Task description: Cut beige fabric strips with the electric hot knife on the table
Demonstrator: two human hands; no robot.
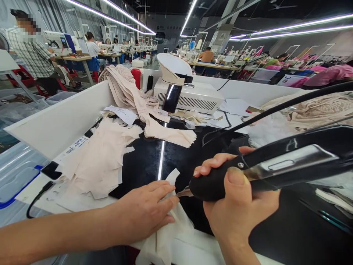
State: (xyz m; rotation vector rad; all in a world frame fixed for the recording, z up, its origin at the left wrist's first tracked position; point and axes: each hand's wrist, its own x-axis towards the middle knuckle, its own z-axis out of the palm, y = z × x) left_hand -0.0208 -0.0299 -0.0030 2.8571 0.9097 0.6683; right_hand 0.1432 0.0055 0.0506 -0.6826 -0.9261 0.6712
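Where the head view looks down at the lower middle of the frame, the left hand [146,213] lies flat on a white strip [179,225]. Its grip is apart, with the fingers stretched out and pressing the cloth to the black tabletop [143,162]. The right hand [237,209], lower right, has its grip clamped round the black handle of a cutter [275,165]. The cutter's metal tip [183,192] sits just beside the left fingertips, at the strip's edge. To do this well, I judge, the cloth wants holding taut and flat, fingertips clear of the tip, and the tool drawn steadily along the edge. Beige pieces [99,158] lie heaped at centre left, and a white box [193,96] stands behind, upper middle.
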